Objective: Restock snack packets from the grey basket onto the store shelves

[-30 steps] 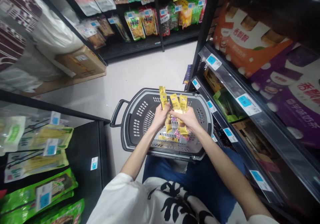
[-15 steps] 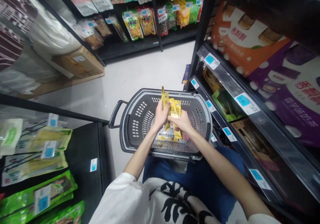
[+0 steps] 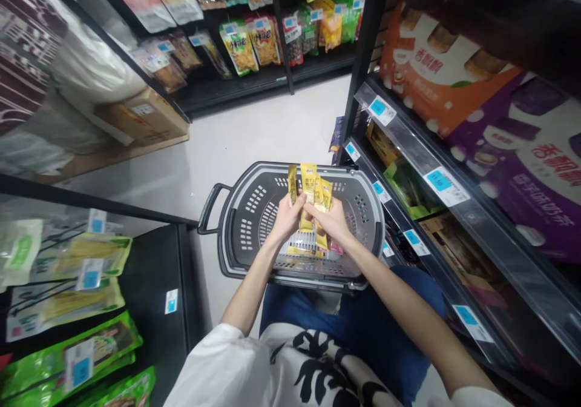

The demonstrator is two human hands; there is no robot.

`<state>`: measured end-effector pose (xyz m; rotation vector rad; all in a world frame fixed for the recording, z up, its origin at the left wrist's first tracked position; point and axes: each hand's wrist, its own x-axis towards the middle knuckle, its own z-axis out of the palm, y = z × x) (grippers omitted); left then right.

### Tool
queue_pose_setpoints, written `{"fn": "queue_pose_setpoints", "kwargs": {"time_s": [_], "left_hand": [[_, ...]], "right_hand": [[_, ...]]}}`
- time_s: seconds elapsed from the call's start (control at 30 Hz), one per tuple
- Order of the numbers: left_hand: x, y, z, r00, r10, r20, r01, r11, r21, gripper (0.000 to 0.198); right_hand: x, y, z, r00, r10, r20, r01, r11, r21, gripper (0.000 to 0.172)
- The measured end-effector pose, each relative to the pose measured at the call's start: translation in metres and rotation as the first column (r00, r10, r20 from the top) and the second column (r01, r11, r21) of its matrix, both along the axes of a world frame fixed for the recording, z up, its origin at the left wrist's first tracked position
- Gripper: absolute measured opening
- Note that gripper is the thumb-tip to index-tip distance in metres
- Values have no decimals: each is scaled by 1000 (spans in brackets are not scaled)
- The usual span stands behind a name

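Observation:
Both of my hands hold a bunch of small yellow snack packets upright over a grey shopping basket that rests on my lap. My left hand grips the left side of the bunch, my right hand the right side, fingers closed round the packets. More yellow packets and a pink one lie on the basket's floor below my hands.
Shelves with blue price tags and large orange and purple boxes rise at my right. Green and yellow bagged goods hang at my left. Across the pale floor stands another snack shelf and a cardboard box.
The spread-out packets have been gathered into a tighter bunch between my two hands. My hands have stayed over the basket, and the view has shifted slightly.

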<state>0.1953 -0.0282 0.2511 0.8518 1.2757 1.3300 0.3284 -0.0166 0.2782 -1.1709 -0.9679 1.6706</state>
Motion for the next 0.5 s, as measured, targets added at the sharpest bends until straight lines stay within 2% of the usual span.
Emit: {"fn": "queue_pose_setpoints", "kwargs": {"time_s": [0.13, 0.23, 0.4, 0.5], "left_hand": [[4, -4, -2, 996, -21, 88, 29, 996, -84, 48], [12, -5, -1, 996, -25, 84, 34, 994, -102, 53], [19, -5, 8, 978, 27, -205, -24, 1000, 18, 47], [14, -6, 13, 935, 48, -351, -48, 999, 9, 39]], "right_hand": [[-2, 0, -1, 998, -40, -42, 44, 995, 86, 44], [-2, 2, -4, 992, -121, -36, 124, 985, 118, 43], [2, 8, -9, 989, -127, -81, 133, 988, 78, 40], [4, 12, -8, 978, -140, -156, 144, 989, 20, 40]]}}
